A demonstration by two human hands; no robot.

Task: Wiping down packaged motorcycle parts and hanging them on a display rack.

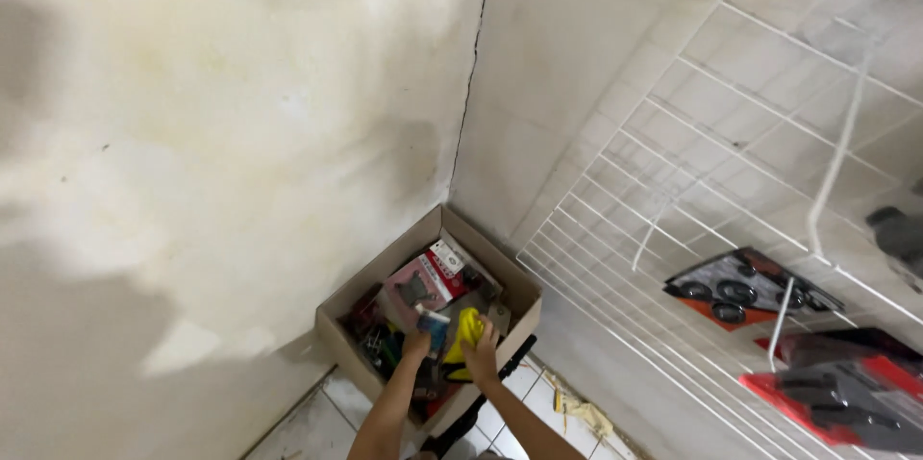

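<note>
Both hands are down in the open brown cardboard box [429, 316] standing in the corner where the two stained walls meet. Left hand [417, 343] is closed round a small blue-and-white packet [433, 321], lifted just above the other contents. Right hand [481, 345] grips a yellow curved plastic item [468, 330] at the box's near side. Box remains crowded: a pink blister pack [415, 289] and a red-and-white carton [448, 263] lie untouched. White wire grid panel [731, 229] on the right wall carries red-backed carded packs [745, 289]. Judged early in the sorting.
</note>
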